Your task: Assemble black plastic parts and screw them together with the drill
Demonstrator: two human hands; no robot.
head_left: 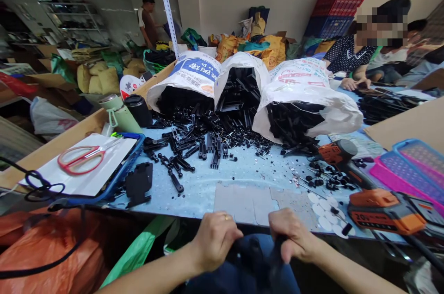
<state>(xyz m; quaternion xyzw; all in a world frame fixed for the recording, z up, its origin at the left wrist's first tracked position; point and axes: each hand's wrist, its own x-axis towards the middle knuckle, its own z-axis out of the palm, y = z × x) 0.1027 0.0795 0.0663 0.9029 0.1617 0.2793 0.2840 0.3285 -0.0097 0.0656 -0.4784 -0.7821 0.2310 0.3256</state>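
Note:
Below the table's front edge, over my lap, my left hand [215,237] and my right hand [290,234] are both closed on a black plastic part [259,257]. Each hand grips one side of it, fingers curled in. A ring shows on my left hand. Most of the part is hidden by my fingers and the dark lap behind it. Just ahead on the light blue table [201,187] lies a flat grey cardboard piece [243,202].
Three white sacks [301,95] spill black plastic parts [204,141] across the table. An orange cordless drill [378,208] lies at right, red scissors [80,157] on a blue tray at left, beside two cups [138,109]. A person [360,53] works at the far right.

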